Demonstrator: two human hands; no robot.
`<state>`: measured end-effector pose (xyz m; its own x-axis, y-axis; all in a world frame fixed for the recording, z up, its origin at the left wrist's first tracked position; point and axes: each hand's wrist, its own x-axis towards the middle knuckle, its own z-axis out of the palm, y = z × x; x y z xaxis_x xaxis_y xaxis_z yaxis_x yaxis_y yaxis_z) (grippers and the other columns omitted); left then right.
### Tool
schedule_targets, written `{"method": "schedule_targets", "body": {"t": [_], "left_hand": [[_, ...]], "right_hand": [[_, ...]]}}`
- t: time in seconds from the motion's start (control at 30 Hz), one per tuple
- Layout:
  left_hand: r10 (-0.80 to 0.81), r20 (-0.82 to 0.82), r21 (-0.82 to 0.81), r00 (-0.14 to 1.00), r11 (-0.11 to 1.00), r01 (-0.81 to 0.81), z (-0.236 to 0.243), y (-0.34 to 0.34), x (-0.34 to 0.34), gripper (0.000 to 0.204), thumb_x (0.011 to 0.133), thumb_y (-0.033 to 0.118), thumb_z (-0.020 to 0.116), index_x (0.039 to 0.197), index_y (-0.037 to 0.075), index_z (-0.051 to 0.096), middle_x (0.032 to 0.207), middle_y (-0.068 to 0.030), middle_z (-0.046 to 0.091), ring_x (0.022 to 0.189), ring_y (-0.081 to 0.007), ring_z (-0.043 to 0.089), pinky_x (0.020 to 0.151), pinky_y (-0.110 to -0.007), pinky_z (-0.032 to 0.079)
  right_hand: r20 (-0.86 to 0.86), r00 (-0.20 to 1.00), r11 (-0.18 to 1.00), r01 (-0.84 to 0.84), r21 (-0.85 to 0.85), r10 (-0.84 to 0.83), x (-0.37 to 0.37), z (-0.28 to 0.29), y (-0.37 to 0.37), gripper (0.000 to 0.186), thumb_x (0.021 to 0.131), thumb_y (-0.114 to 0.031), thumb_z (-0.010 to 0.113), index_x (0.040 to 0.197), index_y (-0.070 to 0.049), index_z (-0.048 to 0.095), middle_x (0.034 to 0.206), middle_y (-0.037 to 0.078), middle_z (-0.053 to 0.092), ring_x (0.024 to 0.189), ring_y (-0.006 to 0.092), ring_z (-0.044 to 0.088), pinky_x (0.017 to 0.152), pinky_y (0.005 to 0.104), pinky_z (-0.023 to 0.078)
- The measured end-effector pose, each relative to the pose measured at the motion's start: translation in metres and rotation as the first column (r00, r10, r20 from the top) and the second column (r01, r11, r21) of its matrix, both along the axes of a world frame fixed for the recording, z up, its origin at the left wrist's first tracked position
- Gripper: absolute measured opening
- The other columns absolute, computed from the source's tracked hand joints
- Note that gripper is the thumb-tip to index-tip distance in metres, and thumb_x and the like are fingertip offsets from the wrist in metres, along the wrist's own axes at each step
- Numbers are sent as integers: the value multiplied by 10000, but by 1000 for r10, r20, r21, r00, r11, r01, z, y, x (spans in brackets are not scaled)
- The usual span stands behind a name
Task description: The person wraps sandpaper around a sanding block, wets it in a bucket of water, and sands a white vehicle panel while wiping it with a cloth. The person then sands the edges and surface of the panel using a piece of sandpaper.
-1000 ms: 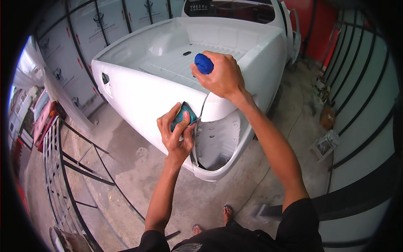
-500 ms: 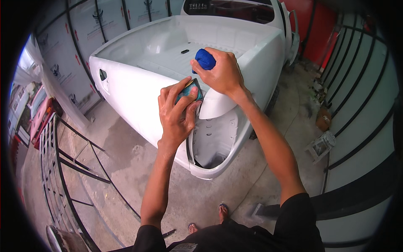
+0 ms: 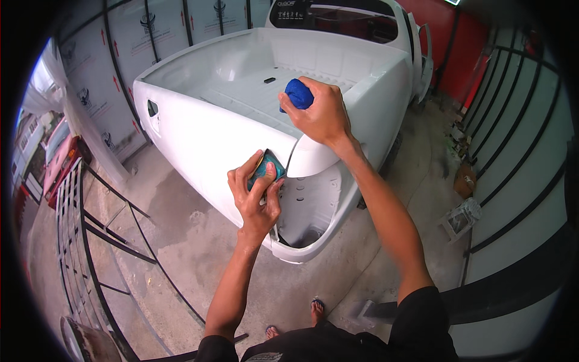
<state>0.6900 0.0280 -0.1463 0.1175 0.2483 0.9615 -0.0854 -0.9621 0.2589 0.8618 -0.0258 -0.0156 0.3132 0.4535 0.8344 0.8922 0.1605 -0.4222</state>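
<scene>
A teal pad [image 3: 271, 163] is held in the left hand [image 3: 254, 202] at the right-hand end of the white tailgate [image 3: 199, 145], just beside the seam at the bed corner [image 3: 313, 158]. It is pinched by the fingers, with the thumb laid over its near face and the other fingers spread around its left side; a dark edge is shown along its top. By its look, the pad is judged to be light and somewhat pliable, not fragile, and likely to be bent a little under pressure. Its broad face is best gripped from the back and sides, so that the fingertips are kept clear of the panel. Some slipperiness may be expected if it is wet, though this cannot be told for certain.

A blue cloth [image 3: 298, 95] is gripped in the right hand [image 3: 325, 111], bunched into a rounded wad, with the fingers closed around it above the bed corner. Whether the panel is touched by it cannot be told. The cloth is judged to be soft, light and easily squeezed; it is best gathered in the whole palm, since loose folds could be dropped from a fingertip hold. Below, the lamp recess [image 3: 310, 208] is left open.
</scene>
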Motion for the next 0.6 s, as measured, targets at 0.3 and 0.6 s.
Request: {"method": "schedule_targets", "body": {"t": [0.3, 0.6], "left_hand": [[-53, 19, -20, 998, 998, 54, 10, -3, 4, 268, 737, -15, 828, 977, 55, 730, 1255, -186, 678, 1005, -296, 583, 893, -392, 459], [246, -110, -143, 963, 955, -260, 62, 63, 14, 201, 853, 108, 791, 1021, 1, 764, 1104, -181, 703, 984, -321, 611, 885, -417, 491]], "right_hand": [[1, 1000, 1000, 7, 3, -7, -1, -4, 1, 359, 836, -312, 792, 726, -31, 598, 633, 154, 635, 560, 357, 620, 569, 431, 506], [-15, 998, 998, -57, 33, 58, -3, -1, 8, 280, 849, -280, 792, 788, -40, 662, 663, 114, 682, 580, 292, 662, 585, 400, 520]]}}
